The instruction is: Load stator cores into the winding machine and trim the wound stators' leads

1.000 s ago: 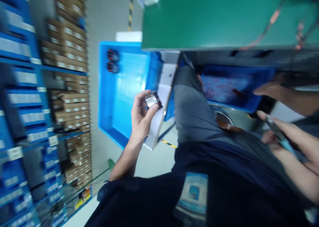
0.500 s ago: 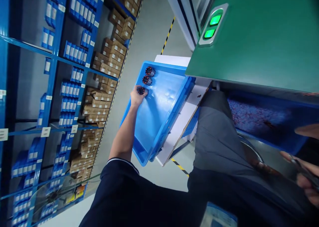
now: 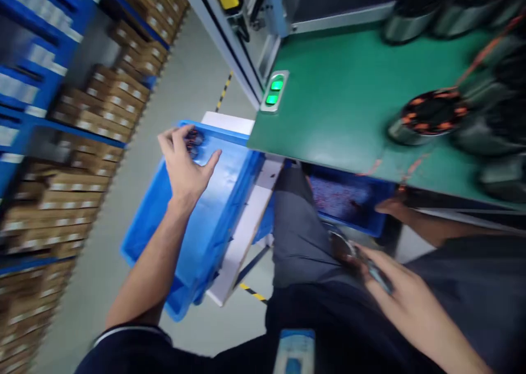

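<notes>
My left hand [image 3: 184, 163] is over the far end of a blue plastic tray [image 3: 148, 226], thumb and fingers spread, holding nothing. Beside its fingers are small motor stators [image 3: 194, 138] with orange-and-black tops, partly hidden by the hand and blurred. Low at the right, my right hand [image 3: 394, 289] is closed around a slim hand tool [image 3: 378, 278] with a grey-blue handle; its exact kind is smeared. A larger wound stator [image 3: 433, 116] lies on the green bench top [image 3: 329, 105], its orange wire ends hanging over the front edge.
More stators [image 3: 411, 21] crowd the bench's right side. A blue bin [image 3: 341, 196] of small scraps is below the bench. Near it shows a hand-like shape [image 3: 394, 207], owner unclear. Green-lit switches [image 3: 274, 91] sit at the bench corner. Shelves with cartons [image 3: 82, 188] line the left.
My left hand has let go of a stator in the tray and opened. The view has swung right, bringing the bench stators and more of my right hand with its tool into sight.
</notes>
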Available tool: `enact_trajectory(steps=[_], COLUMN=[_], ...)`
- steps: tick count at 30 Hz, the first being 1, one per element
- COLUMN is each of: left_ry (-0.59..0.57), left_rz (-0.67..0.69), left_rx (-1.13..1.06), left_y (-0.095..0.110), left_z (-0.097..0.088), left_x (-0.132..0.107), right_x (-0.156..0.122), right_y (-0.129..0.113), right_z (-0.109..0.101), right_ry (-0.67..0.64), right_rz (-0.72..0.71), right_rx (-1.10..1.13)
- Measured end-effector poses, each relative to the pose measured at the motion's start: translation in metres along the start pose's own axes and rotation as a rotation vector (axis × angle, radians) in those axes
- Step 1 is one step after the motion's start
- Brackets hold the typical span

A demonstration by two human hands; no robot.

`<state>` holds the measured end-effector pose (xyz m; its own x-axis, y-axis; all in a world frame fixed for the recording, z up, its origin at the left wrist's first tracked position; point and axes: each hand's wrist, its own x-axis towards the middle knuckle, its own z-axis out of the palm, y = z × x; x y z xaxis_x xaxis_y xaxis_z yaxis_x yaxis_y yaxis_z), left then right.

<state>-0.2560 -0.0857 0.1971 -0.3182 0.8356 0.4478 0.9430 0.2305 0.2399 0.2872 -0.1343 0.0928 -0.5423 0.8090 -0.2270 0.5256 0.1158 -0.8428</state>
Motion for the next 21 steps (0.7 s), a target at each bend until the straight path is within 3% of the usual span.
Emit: enact_trajectory(steps=[2,5,7,9,11,13,17,21], left_ry=[0.077,-0.051,-0.211,-0.388,-0.489,-0.504,-0.435,-0.327], left_rz=[0.23,0.368,0.383,0.367,0.336,0.293,0.214,0.204], left_rx=[-0.199,-0.454,-0.5,-0.446,-0.353,-0.287,-0.357,-0.533], left_y=[0.082,0.198,0.255,0.293,0.313,0.322,0.324,0.319], left_z=[0.004,0.018,0.036,0.056,0.07,0.079,0.093,0.114], left_x=[0.004,0.017,0.027,0.035,0.038,0.037,0.034,0.038], right_x=[0.002,-0.004,-0.014,-0.027,-0.04,-0.051,-0.061,-0.06], right_y=[-0.013,-0.036,-0.047,-0.051,-0.046,-0.036,-0.023,-0.029], right_z=[-0.001,-0.009,-0.016,-0.023,-0.025,-0.023,-0.005,0.005], right_ry=[-0.044,-0.084,-0.09,-0.078,-0.04,0.008,0.079,0.043], right_rz=[0.002,-0.009,-0.008,0.003,0.022,0.052,0.103,0.081], right_rx=[-0.045,-0.095,-0.11,-0.098,-0.065,-0.008,0.105,0.139])
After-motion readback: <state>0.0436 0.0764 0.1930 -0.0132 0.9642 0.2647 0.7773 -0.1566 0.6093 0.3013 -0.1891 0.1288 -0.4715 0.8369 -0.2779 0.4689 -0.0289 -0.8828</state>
